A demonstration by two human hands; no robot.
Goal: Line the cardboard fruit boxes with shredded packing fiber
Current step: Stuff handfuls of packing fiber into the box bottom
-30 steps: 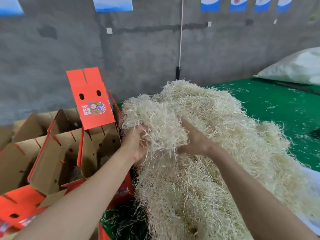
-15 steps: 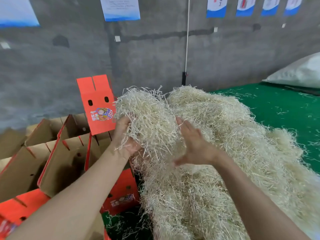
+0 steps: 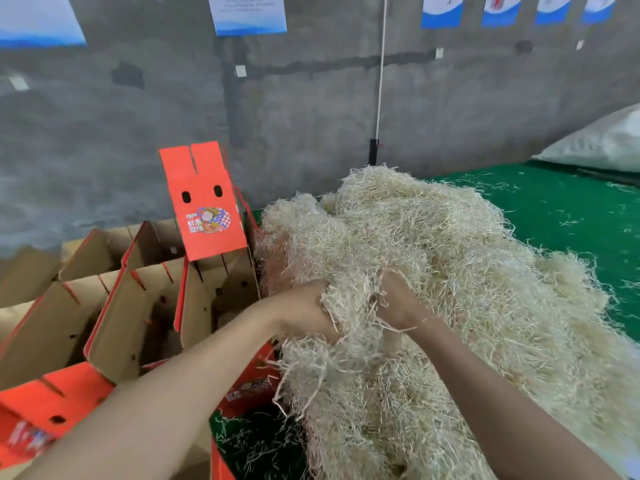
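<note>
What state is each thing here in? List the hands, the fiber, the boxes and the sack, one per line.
Left hand: grips a tuft of fiber.
Right hand: fingers curled into the same tuft.
Fiber pile: heaped loose on the green surface.
Cardboard boxes: open; no lining visible inside.
Red flap: standing upright.
White sack: lying at the far right.

A grey concrete wall fills the background. Blue-and-white posters hang along its top edge. A white cord runs down the wall to a black fitting. On the right lies a green mat, and a white sack rests at its far edge.
</note>
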